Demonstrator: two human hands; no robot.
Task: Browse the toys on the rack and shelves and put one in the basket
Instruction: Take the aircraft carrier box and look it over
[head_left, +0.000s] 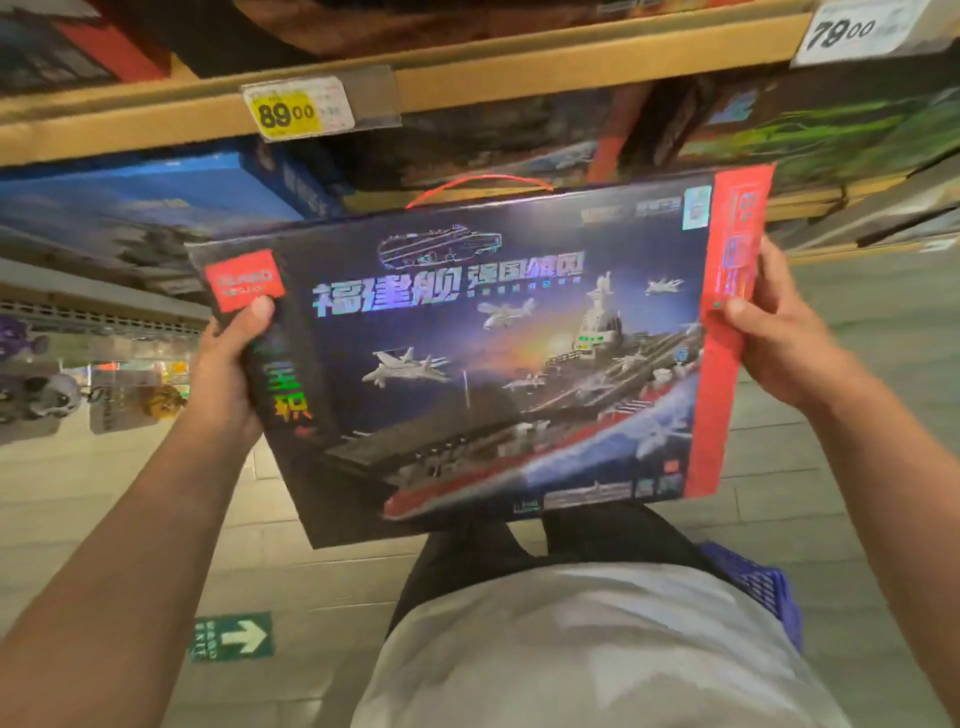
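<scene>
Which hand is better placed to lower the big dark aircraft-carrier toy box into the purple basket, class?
Probably the right hand. It grips the big dark aircraft-carrier toy box by its red edge, on the side where the purple plastic basket sits low. The left hand grips the far edge.

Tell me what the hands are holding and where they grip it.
Both hold the aircraft-carrier toy box: left hand on its left edge, right hand on its red right edge.

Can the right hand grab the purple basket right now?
Probably not yet. The right hand is gripping one end of the big ship toy box, and the left hand grips the other end. The purple basket sits low beside the person's right hip.
</scene>
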